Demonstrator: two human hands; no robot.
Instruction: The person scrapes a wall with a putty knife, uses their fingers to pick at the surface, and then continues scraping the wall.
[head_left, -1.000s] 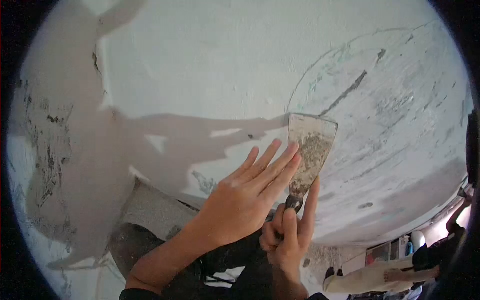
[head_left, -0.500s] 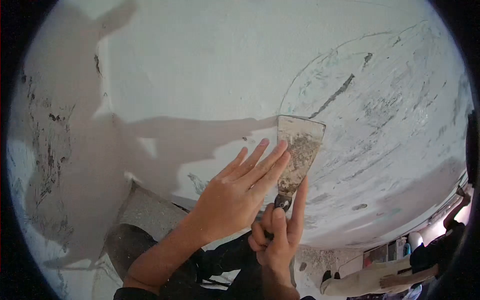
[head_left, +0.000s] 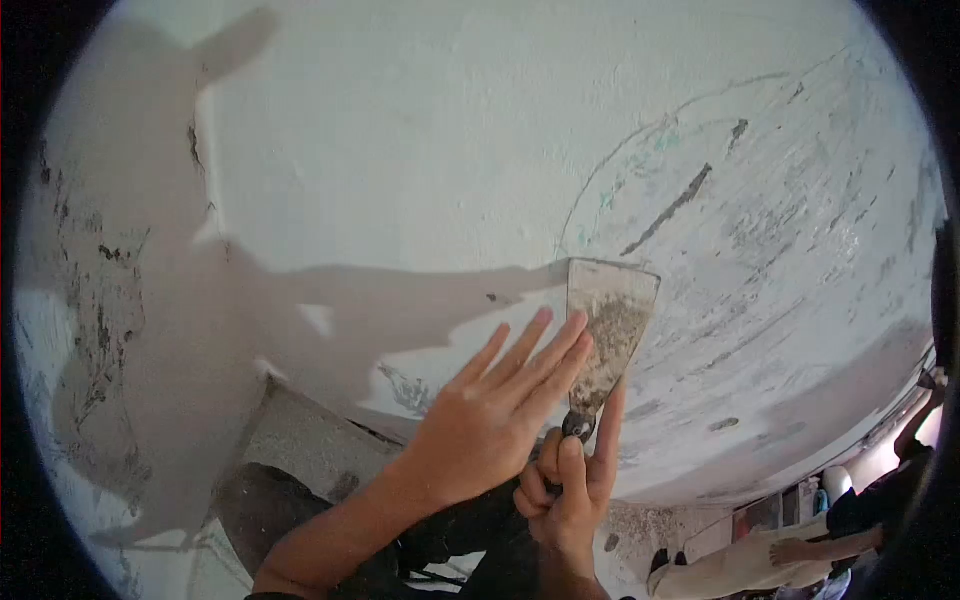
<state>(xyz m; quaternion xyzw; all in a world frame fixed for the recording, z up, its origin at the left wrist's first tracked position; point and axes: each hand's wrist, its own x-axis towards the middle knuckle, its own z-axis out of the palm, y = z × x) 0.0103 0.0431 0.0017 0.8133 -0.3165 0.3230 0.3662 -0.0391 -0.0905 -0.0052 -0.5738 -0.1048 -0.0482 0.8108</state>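
My right hand (head_left: 568, 490) is closed round the short dark handle of a putty knife (head_left: 612, 335), thumb near the neck and index finger stretched along the blade's right edge. The wide blade is smeared with dried, brownish residue and points up, its broad end at the wall (head_left: 400, 160). My left hand (head_left: 490, 420) is open, back toward me, its fingertips at the left edge of the blade. Right of the blade, the wall has a scratched patch with a dark gouge (head_left: 670, 208) and a curved outline above it.
To the left is a wall corner with chipped, stained plaster (head_left: 100, 300), and my shadow falls across it. Below is a dusty grey floor (head_left: 310, 440) near my bent knee (head_left: 265, 510). Another person (head_left: 770, 555) in light trousers is at the lower right, near shelves with items.
Both hands and the putty knife have shifted slightly down and right in view. The camera view has also moved a little, and the grip looks unchanged.
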